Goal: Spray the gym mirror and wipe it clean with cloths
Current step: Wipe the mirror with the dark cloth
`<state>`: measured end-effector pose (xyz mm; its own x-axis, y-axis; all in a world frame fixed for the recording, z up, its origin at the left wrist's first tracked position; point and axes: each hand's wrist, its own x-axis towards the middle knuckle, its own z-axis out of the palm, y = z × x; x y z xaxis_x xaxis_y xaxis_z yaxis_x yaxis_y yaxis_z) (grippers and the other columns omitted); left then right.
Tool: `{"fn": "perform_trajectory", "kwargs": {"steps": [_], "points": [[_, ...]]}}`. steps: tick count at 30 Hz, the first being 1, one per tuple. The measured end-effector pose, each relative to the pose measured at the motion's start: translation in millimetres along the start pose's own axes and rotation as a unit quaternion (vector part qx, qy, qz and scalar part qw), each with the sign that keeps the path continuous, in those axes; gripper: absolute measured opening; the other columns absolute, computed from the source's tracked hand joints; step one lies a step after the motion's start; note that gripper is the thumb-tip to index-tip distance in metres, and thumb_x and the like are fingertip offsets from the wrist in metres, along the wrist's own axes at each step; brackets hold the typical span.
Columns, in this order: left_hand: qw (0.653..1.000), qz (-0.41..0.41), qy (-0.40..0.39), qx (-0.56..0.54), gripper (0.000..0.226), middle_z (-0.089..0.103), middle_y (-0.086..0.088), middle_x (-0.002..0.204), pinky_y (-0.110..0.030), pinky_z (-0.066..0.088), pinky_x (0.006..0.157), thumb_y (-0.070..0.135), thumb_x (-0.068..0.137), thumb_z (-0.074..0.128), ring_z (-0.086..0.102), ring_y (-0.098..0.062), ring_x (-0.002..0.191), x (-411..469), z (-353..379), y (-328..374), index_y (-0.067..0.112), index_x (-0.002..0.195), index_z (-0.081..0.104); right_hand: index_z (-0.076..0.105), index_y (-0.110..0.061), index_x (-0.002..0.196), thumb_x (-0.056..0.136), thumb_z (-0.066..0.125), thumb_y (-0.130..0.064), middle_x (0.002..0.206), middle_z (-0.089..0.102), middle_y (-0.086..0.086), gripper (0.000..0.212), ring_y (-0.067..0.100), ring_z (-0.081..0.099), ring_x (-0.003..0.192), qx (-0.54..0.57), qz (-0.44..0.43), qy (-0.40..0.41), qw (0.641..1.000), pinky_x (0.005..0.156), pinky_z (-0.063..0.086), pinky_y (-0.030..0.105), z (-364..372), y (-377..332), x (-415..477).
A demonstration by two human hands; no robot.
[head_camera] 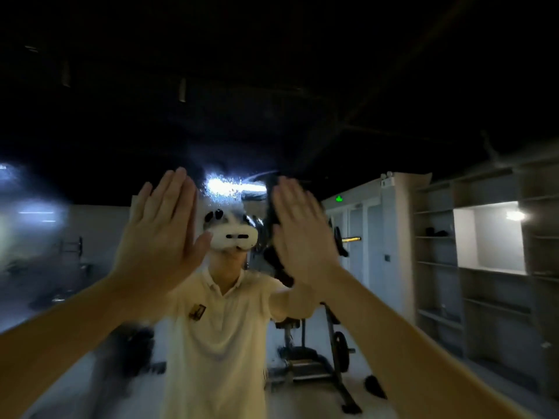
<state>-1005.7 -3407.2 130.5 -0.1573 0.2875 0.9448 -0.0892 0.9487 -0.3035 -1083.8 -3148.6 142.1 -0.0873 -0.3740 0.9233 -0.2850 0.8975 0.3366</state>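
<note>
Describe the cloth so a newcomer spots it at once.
On the mirror, right of the white headset reflection, the flat right hand presses the glass. The cloth is the dark strip poking out beneath it, headset side; the left hand shows none.

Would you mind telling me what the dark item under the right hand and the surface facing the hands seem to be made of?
The dark cloth is probably soft matte fabric: it hangs in limp folds under the right hand. The mirror looks like glossy glass: it gives a clear reflection, and droplets glint on it.
</note>
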Motion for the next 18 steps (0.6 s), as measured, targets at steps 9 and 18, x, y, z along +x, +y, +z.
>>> {"fn": "perform_trajectory", "kwargs": {"steps": [9,18], "points": [[1.000,-0.019,-0.012,-0.010,0.092,0.001,-0.021,0.173,-0.057,0.007,0.129,0.065,0.103,0.022,-0.001,-0.033,0.162,4.4,19.5,-3.6,-0.003,0.164,0.006,0.008,-0.003,0.163,0.100,0.012,-0.036,0.171,0.008,0.018,0.072,0.032,0.007,0.159,0.092,0.367,0.019,0.926,0.129,0.009,0.049,-0.2,60.3,7.5],[0.997,0.071,-0.014,-0.026,0.087,0.009,-0.016,0.173,-0.045,0.004,0.131,0.061,0.105,0.032,0.004,-0.026,0.162,-3.9,4.3,-39.8,0.000,0.164,0.015,-0.004,-0.006,0.163,0.103,0.006,-0.039,0.171,-0.012,0.017,0.070,0.030,-0.011,0.159,0.053,0.162,-0.001,0.985,0.129,0.002,0.049,-9.9,-96.8,78.6]]}}
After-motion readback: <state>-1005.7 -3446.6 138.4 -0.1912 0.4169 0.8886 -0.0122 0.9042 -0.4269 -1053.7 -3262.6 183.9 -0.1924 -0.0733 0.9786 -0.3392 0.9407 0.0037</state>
